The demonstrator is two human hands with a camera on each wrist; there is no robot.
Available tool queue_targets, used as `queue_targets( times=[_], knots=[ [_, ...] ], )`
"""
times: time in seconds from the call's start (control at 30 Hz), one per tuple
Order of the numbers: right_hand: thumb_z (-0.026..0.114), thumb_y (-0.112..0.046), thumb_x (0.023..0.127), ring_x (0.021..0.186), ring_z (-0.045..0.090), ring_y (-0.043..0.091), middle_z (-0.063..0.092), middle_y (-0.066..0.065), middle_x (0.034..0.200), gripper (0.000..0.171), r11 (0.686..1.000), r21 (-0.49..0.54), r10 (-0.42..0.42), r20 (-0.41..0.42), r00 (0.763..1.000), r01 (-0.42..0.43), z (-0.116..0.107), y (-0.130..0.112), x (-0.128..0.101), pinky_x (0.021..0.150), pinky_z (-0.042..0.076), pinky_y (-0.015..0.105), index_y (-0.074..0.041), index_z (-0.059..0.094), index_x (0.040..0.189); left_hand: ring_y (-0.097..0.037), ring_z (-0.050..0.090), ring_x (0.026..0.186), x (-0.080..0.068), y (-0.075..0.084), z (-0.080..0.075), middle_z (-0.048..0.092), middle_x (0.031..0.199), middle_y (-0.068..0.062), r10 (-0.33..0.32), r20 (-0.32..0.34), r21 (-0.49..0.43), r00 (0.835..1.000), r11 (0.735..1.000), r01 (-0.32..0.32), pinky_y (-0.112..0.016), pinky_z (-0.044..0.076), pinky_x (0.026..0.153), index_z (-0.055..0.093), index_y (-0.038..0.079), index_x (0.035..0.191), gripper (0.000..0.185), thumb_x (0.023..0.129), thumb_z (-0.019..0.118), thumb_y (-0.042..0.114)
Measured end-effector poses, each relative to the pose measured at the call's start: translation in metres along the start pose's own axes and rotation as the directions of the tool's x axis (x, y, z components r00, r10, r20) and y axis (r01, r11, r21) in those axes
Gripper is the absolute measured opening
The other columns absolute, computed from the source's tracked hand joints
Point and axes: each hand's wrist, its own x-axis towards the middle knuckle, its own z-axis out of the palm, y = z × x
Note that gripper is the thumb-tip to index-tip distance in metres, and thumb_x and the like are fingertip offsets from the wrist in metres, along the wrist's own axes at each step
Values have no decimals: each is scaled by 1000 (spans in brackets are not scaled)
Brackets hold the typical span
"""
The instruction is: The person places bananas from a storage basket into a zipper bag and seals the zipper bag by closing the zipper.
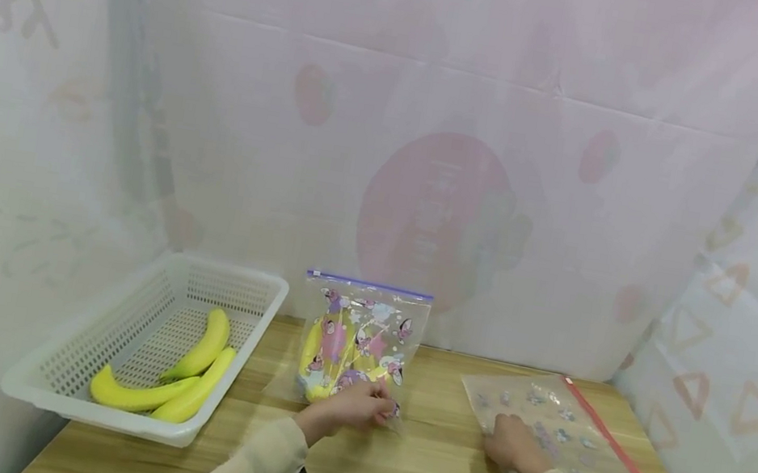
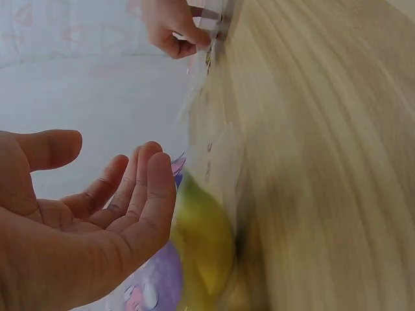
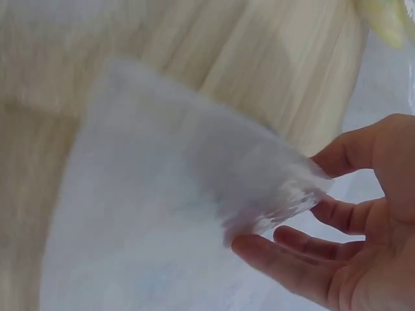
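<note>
A clear zip bag (image 1: 402, 330) with a purple closure and cartoon prints stands against the back wall, yellow bananas (image 2: 204, 240) inside it. In front of its lower part is my left hand (image 1: 357, 403). The left wrist view shows that hand with thumb apart and fingers loosely bent, nothing between them. My right hand (image 1: 518, 445) pinches the left edge of a second printed zip bag (image 1: 573, 437), which has a red closure and lies flat on the table. In the right wrist view, this bag's edge (image 3: 285, 188) sits between thumb and fingers.
At the left stands a white perforated plastic basket (image 1: 259, 333) with several bananas (image 1: 196, 397) in it. The wooden table (image 1: 417, 471) meets printed cloth walls (image 1: 254, 136) at the back and both sides.
</note>
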Motion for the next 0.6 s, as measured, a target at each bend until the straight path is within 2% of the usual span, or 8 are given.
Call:
queue_targets(
  times=[0.13,0.23,0.37,0.6],
  knots=[
    [59,-7,80,65,47,22,55,12,78,16,998,45,-30,-54,998,33,4,-9,-5,56,44,37,7,59,89,-32,58,95,10,-4,13,59,101,-16,-26,-11,-59,1000,998,26,-50,51,80,56,-5,108,25,96,52,16],
    [60,-9,84,62,45,20,50,7,72,10,996,80,-42,-96,995,50,9,-19,-10,52,40,33,-1,57,80,-34,58,95,18,-7,22,58,102,-19,-43,-28,-96,999,995,40,-49,52,80,56,-6,111,29,94,54,18],
    [63,-12,85,62,43,17,46,3,70,17,987,125,-81,-133,988,98,16,-36,-18,52,38,30,-7,52,73,-37,59,97,26,-11,34,59,104,-22,-74,-38,-154,997,986,67,-48,52,80,52,-8,117,38,94,56,23],
    [63,-8,81,62,39,16,42,3,72,19,968,174,-148,-179,973,180,22,-64,-35,49,34,27,-10,47,71,-42,59,102,34,-12,53,57,109,-30,-90,-31,-287,995,955,78,-48,52,82,41,-14,125,57,92,59,29]
  ],
)
